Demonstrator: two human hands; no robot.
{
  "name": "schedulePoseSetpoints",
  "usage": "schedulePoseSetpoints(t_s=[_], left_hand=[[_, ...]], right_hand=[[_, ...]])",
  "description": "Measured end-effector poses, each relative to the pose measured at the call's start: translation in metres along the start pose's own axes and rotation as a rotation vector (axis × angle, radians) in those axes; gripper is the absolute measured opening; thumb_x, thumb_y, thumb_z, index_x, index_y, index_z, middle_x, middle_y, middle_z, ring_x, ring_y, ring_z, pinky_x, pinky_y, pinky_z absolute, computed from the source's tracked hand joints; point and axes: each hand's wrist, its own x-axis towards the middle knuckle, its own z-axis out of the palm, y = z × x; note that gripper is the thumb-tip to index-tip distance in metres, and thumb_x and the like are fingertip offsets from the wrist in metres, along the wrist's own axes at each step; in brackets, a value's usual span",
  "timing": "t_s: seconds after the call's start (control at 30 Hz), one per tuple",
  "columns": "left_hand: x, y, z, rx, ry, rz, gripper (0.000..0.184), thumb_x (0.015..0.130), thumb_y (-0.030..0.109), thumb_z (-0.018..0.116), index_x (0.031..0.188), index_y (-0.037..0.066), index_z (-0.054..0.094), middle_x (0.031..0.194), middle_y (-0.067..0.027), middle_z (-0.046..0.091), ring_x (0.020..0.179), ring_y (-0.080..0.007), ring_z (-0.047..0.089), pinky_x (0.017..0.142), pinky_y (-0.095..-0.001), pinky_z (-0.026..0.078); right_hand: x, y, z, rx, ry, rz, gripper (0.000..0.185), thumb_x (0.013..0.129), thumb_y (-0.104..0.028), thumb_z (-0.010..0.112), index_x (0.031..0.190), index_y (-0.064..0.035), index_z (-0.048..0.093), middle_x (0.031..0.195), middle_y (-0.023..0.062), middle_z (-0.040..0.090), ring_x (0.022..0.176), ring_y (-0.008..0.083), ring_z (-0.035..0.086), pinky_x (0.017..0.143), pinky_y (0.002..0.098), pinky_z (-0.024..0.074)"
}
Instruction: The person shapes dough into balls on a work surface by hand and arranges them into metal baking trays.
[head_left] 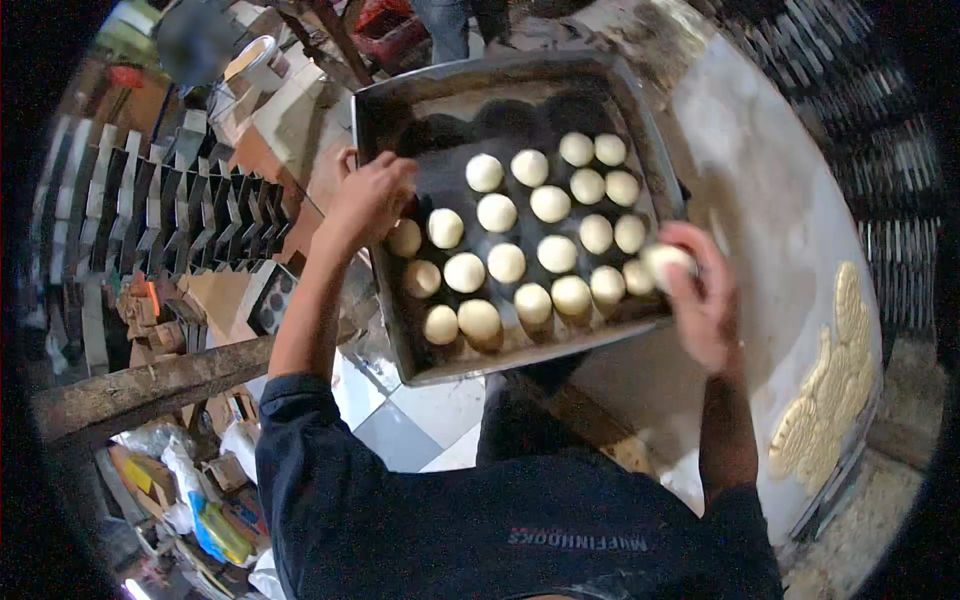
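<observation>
The person wears a black shirt [430, 530] with short sleeves [305, 415], small grey and red letters [580, 540], and dark trousers [512, 425].

Right hand [708, 305] around 1 dough ball [667, 262], tray [450, 104]

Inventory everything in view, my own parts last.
Tray: one, dark, centre
Dough balls: over twenty, cream, mostly in tray
Worktop: one, pale grey, right
Flattened dough: several pieces, yellowish, on worktop
Slats: many, grey, both sides
Beam: one, brown, left
Bucket: one, white, upper left
Floor tiles: several, white, grey, below tray
Clutter: uncounted, mixed colours, lower left
Another person's legs: two, dark, top
Shirt: one, black, bottom
Left hand: one, bare, tray's left edge
Right hand: one, bare, tray's right, holding ball
</observation>
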Motion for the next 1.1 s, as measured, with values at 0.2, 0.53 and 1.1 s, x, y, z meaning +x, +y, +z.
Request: schedulePoseSetpoints(t_s=[0.2,0.53,1.1], left_hand=[[0.0,0.008,-0.006,0.101,-0.15,-0.085,0.05,0.079,0.024,0.067,0.126,0.015,0.055,0.111,-0.0066,0.064,0.103,-0.0256,0.063,0.105,-0.0577,0.017],[0.123,0.15,-0.113,0.367,0.176,0.4,0.064,0.086,0.032,0.064,0.142,0.011,0.041,0.143,-0.0166,0.042,0.131,-0.0372,0.039,0.107,-0.0549,0.032],[0.151,1.043,0.23,-0.226,-0.302,0.386,0.069,0.079,0.069,0.058,0.1,0.005,0.073,0.1,-0.0185,0.069,0.098,-0.0345,0.062,0.087,-0.0446,0.048]], right_hand=[[0.162,0.004,0.197,-0.34,-0.528,-0.604,0.035,0.082,-0.02,0.071,0.109,-0.0012,0.061,0.109,0.0134,0.062,0.107,0.0335,0.059,0.091,0.0408,0.0481],[-0.005,0.13,-0.079,-0.392,0.553,-0.191,0.018,0.08,-0.013,0.064,0.095,-0.0033,0.063,0.095,0.0144,0.064,0.092,0.0315,0.06,0.086,0.0413,0.0462],[-0.526,0.352,-0.256,-0.375,1.454,0.51,0.011,0.077,0.0,0.06,0.086,-0.0036,0.055,0.076,0.012,0.054,0.072,0.0273,0.056,0.066,0.0369,0.0457]])
